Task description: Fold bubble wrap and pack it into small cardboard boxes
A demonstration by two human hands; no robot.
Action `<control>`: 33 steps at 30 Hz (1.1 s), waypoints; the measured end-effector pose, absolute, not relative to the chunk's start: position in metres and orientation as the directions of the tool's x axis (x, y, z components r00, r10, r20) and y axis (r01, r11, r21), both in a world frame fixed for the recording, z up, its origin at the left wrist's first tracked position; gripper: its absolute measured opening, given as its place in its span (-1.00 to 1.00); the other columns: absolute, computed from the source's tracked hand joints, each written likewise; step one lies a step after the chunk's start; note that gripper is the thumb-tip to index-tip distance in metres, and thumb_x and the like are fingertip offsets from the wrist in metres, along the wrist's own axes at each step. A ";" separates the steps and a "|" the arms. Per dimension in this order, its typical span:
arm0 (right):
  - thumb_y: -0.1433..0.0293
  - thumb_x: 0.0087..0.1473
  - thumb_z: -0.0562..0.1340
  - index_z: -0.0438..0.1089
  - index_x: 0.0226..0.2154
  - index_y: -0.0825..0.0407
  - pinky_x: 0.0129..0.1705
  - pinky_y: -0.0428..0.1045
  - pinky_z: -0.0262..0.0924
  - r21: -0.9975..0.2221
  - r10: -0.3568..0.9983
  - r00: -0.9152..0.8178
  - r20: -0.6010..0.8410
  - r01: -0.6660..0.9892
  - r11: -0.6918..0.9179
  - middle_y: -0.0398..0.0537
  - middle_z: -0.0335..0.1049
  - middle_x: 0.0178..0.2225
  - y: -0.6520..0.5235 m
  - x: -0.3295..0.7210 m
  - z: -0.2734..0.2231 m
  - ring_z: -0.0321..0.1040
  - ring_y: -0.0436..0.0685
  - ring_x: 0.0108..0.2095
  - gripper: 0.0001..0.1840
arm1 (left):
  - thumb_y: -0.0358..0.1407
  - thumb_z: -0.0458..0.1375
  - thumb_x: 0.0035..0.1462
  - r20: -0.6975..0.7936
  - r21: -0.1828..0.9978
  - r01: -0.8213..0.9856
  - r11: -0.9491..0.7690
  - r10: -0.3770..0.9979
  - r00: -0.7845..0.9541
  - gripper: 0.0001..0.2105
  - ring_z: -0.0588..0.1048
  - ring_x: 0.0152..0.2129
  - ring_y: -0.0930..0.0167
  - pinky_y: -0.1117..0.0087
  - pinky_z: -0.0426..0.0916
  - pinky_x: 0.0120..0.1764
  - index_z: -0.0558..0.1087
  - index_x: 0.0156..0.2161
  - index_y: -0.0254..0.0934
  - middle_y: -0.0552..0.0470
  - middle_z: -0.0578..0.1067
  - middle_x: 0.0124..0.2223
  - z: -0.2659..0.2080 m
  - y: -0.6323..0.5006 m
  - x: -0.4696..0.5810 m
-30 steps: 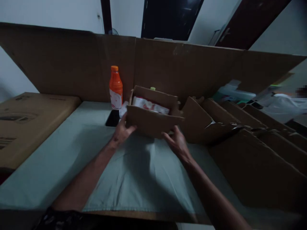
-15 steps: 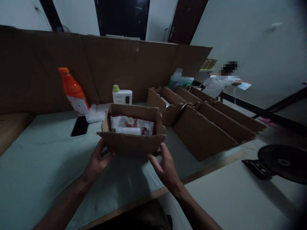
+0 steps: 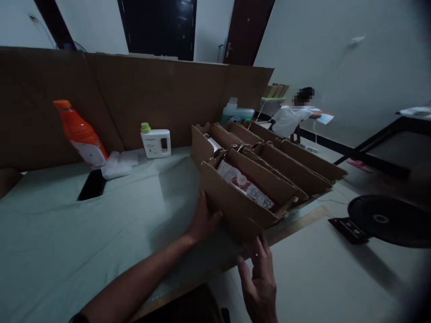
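Note:
A cardboard box [image 3: 235,202] with its top open stands at a slant against a row of similar boxes, near the table's right edge. Inside it lies a red and white printed packet [image 3: 245,184]. My left hand [image 3: 202,220] grips the box's left end, its thumb along the near side; some fingers are hidden. At the near lower corner, my right hand [image 3: 259,278] has its fingertips close to or touching the cardboard, thumb held apart. Behind stand more cardboard boxes [image 3: 299,166], one with a white item in it.
On the cloth-covered table [image 3: 128,229] are an orange bottle [image 3: 82,134], a white jug [image 3: 156,143], clear plastic wrap [image 3: 117,164] and a black phone [image 3: 92,185]. A teal bottle [image 3: 237,114] stands behind the boxes. Beyond sits a person [image 3: 289,119]. A round black object [image 3: 387,220] is at right.
The box with the packet has moved right, turned and come up against the other boxes. My right hand has dropped toward its near corner and loosened. The view has shifted right.

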State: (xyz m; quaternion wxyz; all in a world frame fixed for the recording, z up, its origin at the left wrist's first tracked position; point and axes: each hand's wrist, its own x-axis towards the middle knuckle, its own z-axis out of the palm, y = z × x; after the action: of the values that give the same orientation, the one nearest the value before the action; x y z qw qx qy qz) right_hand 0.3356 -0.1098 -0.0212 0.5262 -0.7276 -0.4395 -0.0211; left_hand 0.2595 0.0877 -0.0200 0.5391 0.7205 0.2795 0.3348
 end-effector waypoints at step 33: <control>0.38 0.24 0.12 0.51 -0.02 -0.07 -0.02 0.10 0.47 -0.432 0.860 -0.375 0.345 0.750 0.501 0.08 0.46 0.13 0.044 0.268 -0.018 0.50 0.21 0.02 -0.67 | -0.34 0.23 0.09 -0.002 0.763 0.499 -0.410 0.771 0.637 -0.76 0.60 -0.18 0.39 0.46 0.46 -0.04 0.61 -0.11 -0.17 0.09 0.66 -0.14 0.017 0.111 0.030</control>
State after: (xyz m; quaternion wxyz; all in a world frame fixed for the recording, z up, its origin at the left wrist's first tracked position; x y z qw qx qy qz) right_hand 0.2680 0.0440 -0.0178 0.2703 -0.4891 -0.8229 0.1021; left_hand 0.0304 0.1110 0.0173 0.3810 0.8205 0.3871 0.1784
